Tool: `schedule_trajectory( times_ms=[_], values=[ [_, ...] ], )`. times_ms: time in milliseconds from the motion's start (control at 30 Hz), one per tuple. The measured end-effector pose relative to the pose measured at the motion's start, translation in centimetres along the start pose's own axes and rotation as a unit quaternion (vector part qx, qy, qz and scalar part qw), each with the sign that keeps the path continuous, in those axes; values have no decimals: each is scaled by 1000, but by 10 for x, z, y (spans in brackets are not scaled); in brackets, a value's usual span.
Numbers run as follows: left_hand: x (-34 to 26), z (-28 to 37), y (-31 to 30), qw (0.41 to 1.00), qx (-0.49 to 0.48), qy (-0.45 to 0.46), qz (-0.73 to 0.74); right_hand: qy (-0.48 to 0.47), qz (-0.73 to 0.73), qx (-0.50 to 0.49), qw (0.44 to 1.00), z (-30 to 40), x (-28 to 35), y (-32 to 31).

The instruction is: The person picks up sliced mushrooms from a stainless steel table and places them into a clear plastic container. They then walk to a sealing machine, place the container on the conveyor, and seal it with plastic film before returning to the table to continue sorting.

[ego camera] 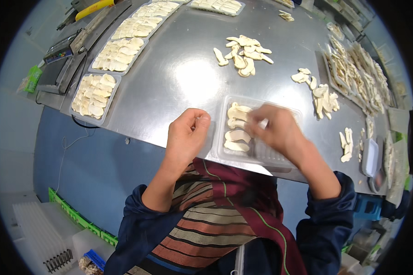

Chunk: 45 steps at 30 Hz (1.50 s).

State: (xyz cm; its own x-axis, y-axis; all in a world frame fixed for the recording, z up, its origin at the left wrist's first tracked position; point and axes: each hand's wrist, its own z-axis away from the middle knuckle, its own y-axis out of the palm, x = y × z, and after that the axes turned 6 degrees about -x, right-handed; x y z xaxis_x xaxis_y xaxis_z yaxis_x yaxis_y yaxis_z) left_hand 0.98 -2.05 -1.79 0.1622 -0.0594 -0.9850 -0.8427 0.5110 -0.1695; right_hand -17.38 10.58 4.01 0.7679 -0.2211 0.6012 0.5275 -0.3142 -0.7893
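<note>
A clear plastic tray (266, 153) lies at the near edge of the steel table (151, 92), in front of me. Several pale mushroom slices (237, 135) are laid crosswise in a column in its left part; the ribbed right part shows bare plastic. My right hand (278, 127) is over the tray, blurred, its fingertips at the upper slices. Whether it grips a slice cannot be made out. Left of the tray, apart from it, my left hand (187, 132) is curled into a loose fist, with nothing visible in it.
Loose mushroom slices lie in a far pile (244, 53) and a right-hand pile (325, 98). Filled trays (94, 96) line the table's left side. Heaped slices (351, 72) and a white tray (370, 158) are at right. A scale-like device (56, 74) stands far left.
</note>
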Motion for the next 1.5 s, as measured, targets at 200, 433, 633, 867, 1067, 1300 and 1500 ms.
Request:
schedule_trajectory(
  times_ms=[200, 433, 633, 867, 1067, 1300, 1500],
  values=[
    [14, -8, 8, 997, -27, 50, -46, -45, 179, -120, 975, -98, -50, 7],
    [14, -4, 6, 997, -12, 61, -35, -95, 259, -66, 959, -132, -80, 8],
    [0, -12, 12, 996, -9, 74, -41, -105, 171, -147, 969, -120, -77, -8],
    [-59, 1, 37, 975, 168, -14, 144, 52, -188, 51, 980, -13, 14, -33],
    [-62, 9, 56, 966, 189, -96, 150, -106, 16, -210, 972, 34, -1, -22],
    [-38, 5, 62, 993, 102, 31, 58, -135, 148, -269, 942, 32, -27, -5],
    [-22, 1, 26, 995, -10, 38, -89, -100, 214, -236, 943, 15, -40, -5]
  ],
)
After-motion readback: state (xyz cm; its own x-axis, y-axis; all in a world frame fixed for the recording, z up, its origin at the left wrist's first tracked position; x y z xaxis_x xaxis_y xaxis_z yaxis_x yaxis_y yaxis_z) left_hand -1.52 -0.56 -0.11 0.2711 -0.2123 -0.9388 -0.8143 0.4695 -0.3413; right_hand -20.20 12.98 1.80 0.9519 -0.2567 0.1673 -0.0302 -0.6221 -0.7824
